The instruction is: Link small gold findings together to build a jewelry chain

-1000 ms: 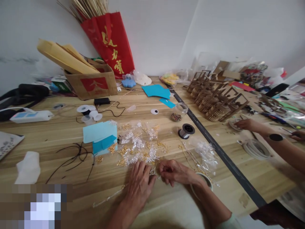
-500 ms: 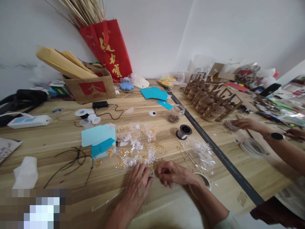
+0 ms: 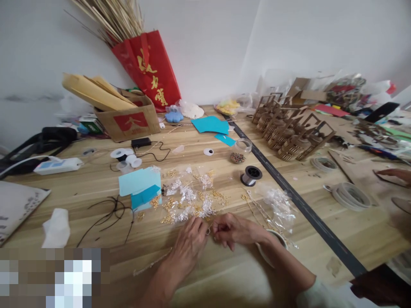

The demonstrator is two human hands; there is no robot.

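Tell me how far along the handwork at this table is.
Probably done: the chains laid out to the right, though I can't confirm they're finished. In hand: a small ring at the left hand's fingertips, with the right hand close beside it. Possibly left: the loose gold and silver pieces beyond the hands; how many are needed, I can't tell.

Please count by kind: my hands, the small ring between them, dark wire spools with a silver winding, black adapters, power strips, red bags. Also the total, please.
Hands: 2 (left hand, right hand)
Small ring: 1
Dark wire spool: 1
Black adapter: 1
Power strip: 1
Red bag: 1
Total: 7
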